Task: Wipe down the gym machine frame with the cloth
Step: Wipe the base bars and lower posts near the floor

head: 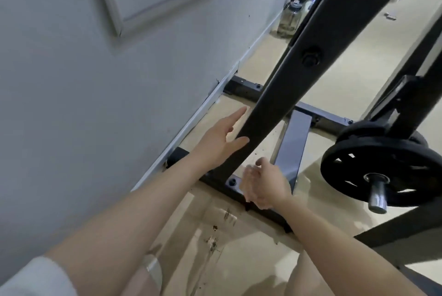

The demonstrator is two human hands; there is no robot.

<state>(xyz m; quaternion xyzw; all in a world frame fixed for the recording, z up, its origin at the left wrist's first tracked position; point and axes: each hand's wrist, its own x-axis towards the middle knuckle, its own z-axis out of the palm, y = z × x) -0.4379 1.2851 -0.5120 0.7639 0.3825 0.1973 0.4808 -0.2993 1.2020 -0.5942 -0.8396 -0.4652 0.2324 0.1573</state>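
A black steel upright [282, 75] of the gym machine frame slants from the top right down to the base bars [294, 142] on the floor. My left hand [220, 137] is spread open, its thumb touching the left face of the upright and its fingers reaching past behind it. My right hand [265, 185] hovers low beside the foot of the upright, fingers loosely curled and blurred; nothing is held in it. No cloth is visible anywhere.
A grey wall [95, 104] with a white skirting board runs close along the left. Black weight plates [382, 164] on a steel peg sit to the right. A clear jar [290, 18] and a dark bag stand by the far wall. The beige floor [215, 236] is scuffed.
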